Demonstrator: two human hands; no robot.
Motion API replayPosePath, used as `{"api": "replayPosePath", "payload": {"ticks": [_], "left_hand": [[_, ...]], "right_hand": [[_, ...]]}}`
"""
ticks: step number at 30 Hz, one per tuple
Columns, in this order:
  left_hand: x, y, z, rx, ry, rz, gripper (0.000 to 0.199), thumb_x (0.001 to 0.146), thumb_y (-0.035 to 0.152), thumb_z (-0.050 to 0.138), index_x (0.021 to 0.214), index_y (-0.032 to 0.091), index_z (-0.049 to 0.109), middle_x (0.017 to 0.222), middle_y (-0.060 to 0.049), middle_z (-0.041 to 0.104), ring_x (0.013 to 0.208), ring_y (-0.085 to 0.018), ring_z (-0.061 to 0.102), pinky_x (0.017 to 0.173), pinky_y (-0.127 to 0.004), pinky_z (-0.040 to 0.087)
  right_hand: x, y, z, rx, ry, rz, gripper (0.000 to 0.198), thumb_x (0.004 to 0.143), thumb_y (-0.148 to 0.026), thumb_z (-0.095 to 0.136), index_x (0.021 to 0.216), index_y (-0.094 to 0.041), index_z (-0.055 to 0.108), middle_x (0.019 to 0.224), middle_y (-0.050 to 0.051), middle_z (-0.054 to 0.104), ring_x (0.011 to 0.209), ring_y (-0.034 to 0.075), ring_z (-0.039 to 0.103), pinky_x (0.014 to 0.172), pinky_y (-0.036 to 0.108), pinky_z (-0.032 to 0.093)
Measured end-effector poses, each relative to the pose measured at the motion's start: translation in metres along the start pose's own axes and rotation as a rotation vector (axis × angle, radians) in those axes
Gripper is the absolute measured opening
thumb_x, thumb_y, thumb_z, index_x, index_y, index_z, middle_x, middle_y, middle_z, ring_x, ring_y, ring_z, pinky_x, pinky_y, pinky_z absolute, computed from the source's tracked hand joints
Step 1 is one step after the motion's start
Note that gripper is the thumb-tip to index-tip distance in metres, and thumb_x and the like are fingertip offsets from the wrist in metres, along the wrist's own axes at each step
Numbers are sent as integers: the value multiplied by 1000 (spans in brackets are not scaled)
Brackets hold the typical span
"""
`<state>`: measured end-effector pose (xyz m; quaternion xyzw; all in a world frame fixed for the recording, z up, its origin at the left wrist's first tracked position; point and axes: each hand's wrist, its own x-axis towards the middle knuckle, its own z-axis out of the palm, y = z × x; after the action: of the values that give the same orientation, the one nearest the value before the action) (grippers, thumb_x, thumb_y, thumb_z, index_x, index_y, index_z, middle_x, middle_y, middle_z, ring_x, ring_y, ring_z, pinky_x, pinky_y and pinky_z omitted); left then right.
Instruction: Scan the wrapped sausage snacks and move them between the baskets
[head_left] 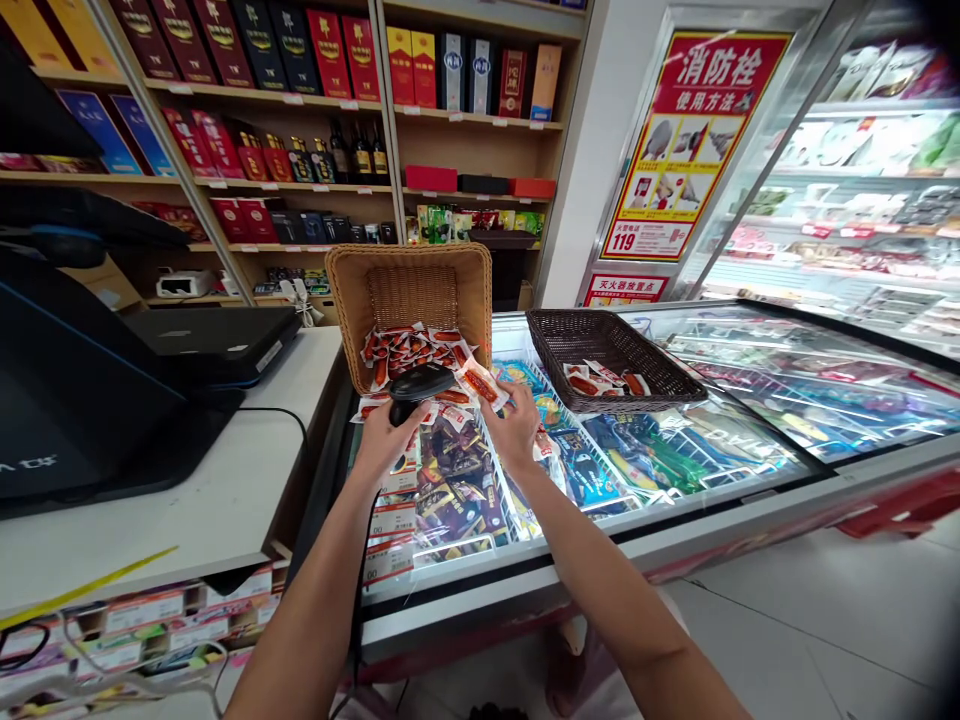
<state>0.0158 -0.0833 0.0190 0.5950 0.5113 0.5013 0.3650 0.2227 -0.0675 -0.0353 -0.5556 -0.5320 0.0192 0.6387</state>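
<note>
My left hand point(388, 437) is closed round a black handheld barcode scanner point(420, 382), its head pointing to the right. In my right hand point(515, 418) is a packaged sausage point(481, 383), pinched at its lower right end just beside the scanner head. Behind both hands a tan wicker basket point(484, 290) lies tipped with its opening toward me. Many small packaged sausages point(409, 347) fill its lower part and spill onto the freezer glass in front. To the right, a dark brown wicker basket point(660, 375) holds several similar packs point(600, 378).
Both baskets rest on the glass-topped chest freezer point(525, 575), which shows bagged frozen goods inside. On the left stands a white counter point(225, 480) with a black checkout terminal point(90, 400) and a cable point(281, 410). Shelves of boxed bottles point(300, 110) line the back.
</note>
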Motion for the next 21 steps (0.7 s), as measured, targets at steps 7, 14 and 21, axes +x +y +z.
{"api": "replayPosePath", "payload": {"ticks": [7,14,21], "left_hand": [[-1,6,2,-101,53,-53,52,73,63,83,66,22,52,52,3,52,44,-11,43,45,-25,34],[1,6,1,-154,99,-73,50,69,60,86,69,21,54,55,3,54,45,-10,45,44,-24,33],[2,7,1,-226,138,-70,52,65,61,89,74,19,60,56,3,56,45,-10,46,44,-24,35]], "right_hand": [[45,26,-31,-91,249,81,24,88,-31,68,108,-17,67,111,16,68,102,29,64,91,44,55],[50,43,-78,-417,349,62,42,96,-41,68,130,-17,62,144,29,51,135,44,43,112,62,35],[-35,58,-52,-552,-282,-19,31,88,-24,73,118,-24,70,126,19,63,112,38,61,96,57,52]]}}
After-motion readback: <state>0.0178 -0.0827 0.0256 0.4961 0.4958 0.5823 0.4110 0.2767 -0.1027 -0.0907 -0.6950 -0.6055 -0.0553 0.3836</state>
